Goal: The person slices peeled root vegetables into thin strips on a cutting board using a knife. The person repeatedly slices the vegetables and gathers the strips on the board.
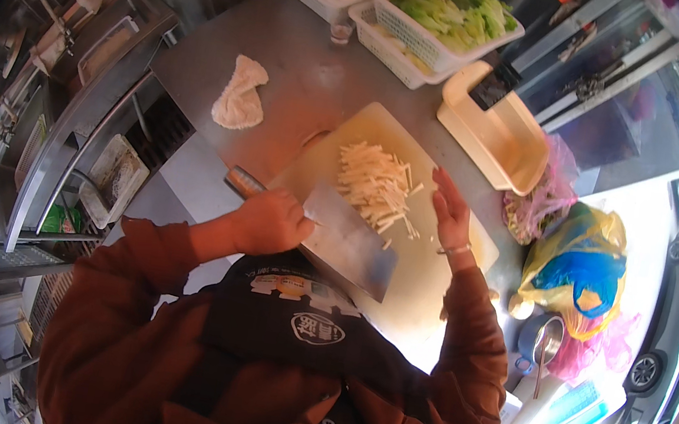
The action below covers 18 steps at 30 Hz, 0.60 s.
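Observation:
My left hand (272, 221) is closed around a cleaver (352, 247), whose handle end pokes out to the far left. The broad blade lies low and nearly flat over the near part of a pale cutting board (380, 120). A heap of pale, thinly cut vegetable strips (369, 180) sits in the middle of the board, just beyond the blade. At the heap's right, my right hand (451, 213) is held open with fingers stretched out and nothing in it. A band circles that wrist.
A crumpled white cloth (241, 94) lies on the metal table (305, 62). White baskets (447, 52) with leafy greens (453, 10) and a small glass (341, 31) stand at the back. A cream tub (492, 130), plastic bags (582, 266) and a metal pot (540, 340) line the right.

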### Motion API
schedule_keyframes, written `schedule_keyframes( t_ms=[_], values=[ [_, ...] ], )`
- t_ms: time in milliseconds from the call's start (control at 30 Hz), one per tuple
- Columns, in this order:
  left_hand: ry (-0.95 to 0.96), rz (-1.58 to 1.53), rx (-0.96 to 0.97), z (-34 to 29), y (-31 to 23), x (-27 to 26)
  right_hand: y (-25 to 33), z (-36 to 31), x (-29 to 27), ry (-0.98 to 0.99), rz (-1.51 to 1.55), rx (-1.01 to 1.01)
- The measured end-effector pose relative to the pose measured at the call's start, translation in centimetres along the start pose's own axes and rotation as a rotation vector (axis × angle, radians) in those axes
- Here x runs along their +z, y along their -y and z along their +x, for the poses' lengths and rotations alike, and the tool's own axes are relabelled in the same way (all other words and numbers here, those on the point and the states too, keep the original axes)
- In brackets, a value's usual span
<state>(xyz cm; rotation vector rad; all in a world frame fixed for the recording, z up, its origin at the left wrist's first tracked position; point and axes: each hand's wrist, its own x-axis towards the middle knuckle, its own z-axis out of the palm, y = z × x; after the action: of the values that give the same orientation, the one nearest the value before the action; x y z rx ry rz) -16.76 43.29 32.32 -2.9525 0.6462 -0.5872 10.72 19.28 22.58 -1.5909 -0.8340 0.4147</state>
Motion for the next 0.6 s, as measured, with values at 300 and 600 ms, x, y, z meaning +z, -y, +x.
schedule_keyframes(
  t_ms=[300,600],
  values=[
    [0.074,-0.306,-0.058,-1.8,4.5,4.9,8.0,14.1,18.2,0.459,-0.757,-0.656],
    [0.494,-0.397,0.161,-2.2,8.2,7.4,1.5,23.8,40.5,0.495,-0.922,-0.466]
  ],
)
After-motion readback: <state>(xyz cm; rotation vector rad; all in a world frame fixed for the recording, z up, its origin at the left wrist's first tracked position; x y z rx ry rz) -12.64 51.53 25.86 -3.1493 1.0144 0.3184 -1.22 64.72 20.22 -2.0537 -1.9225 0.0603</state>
